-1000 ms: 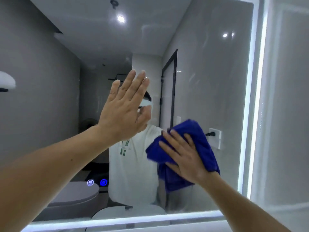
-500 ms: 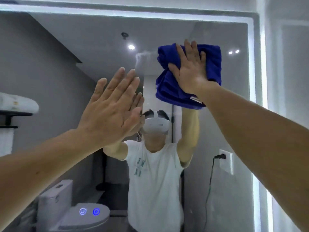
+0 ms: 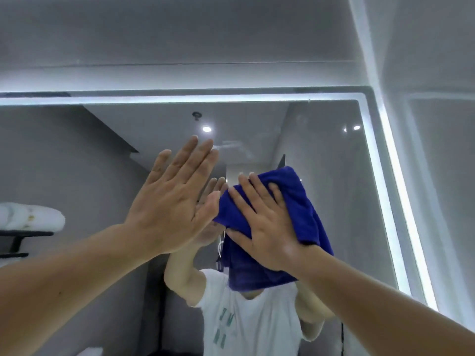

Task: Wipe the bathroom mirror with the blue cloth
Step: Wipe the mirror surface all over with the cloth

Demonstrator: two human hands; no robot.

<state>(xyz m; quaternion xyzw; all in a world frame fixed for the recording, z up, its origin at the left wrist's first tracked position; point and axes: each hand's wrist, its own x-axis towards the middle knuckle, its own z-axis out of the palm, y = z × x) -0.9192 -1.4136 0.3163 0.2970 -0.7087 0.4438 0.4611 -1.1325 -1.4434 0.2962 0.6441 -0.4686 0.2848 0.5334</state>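
The bathroom mirror (image 3: 329,176) fills the wall ahead, with a lit white strip along its top and right edges. My right hand (image 3: 264,227) lies flat with spread fingers on the folded blue cloth (image 3: 300,201) and presses it against the glass near the middle of the mirror. The lower part of the cloth hangs below my palm. My left hand (image 3: 172,201) is flat, fingers straight and together, and rests on the glass just left of the cloth. Both forearms reach in from the bottom corners.
Grey wall (image 3: 231,34) runs above the mirror and a white wall (image 3: 442,176) stands on the right. The glass reflects a person in a white shirt (image 3: 246,319), ceiling spotlights, and rolled white towels (image 3: 28,217) on a dark shelf at left.
My right hand has drawn the cloth from the upper part of the mirror down and left toward my left hand. The view has tilted upward. My left hand stays flat on the glass.
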